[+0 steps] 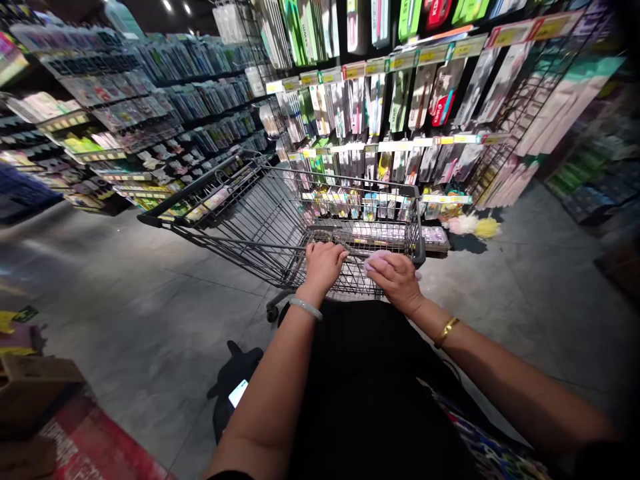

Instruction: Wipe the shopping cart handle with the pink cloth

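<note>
A dark wire shopping cart [260, 207] stands in front of me in a shop aisle. My left hand [324, 263] is closed over the cart's handle, a pale bangle on the wrist. My right hand [395, 277] rests on the handle beside it, fingers curled around a small pale pink item [376, 258] that I cannot make out. A gold bangle sits on the right wrist. The cart's basket looks bare apart from its mesh.
Hanging racks of packaged goods [400, 113] fill the wall ahead, with shelves [125, 113] along the left. White and yellow puffs [475, 227] lie on the grey floor by the rack. A cardboard box [35, 393] sits at lower left.
</note>
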A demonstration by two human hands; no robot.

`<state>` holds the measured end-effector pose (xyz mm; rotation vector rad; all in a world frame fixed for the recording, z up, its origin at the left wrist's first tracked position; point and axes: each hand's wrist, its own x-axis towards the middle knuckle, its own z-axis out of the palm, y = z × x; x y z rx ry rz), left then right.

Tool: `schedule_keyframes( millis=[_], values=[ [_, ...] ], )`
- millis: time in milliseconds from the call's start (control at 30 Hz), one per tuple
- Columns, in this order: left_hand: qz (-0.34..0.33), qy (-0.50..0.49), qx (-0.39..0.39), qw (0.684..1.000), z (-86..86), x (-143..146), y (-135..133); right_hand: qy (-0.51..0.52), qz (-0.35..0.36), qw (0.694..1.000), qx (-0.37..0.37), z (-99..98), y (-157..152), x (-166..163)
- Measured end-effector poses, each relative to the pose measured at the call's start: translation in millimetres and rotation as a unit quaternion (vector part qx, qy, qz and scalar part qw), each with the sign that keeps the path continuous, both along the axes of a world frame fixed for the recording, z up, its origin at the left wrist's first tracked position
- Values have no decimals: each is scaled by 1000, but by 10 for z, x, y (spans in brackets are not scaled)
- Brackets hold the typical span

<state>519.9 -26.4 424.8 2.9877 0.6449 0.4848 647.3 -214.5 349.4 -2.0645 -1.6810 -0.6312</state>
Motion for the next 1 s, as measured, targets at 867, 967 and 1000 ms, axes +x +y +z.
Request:
schedule_keyframes(
  millis=[867,967,1000],
  values=[
    [-11,-15,-6,1000,35,-51,30,-95,190,977,-12,-148,614,-200],
    [-18,-22,-6,1000,34,-72,38,-95,205,974,-14,-224,624,-216],
    [-20,-22,-7,1000,34,-79,43,-88,215,972,-29,-254,597,-228]
  ],
)
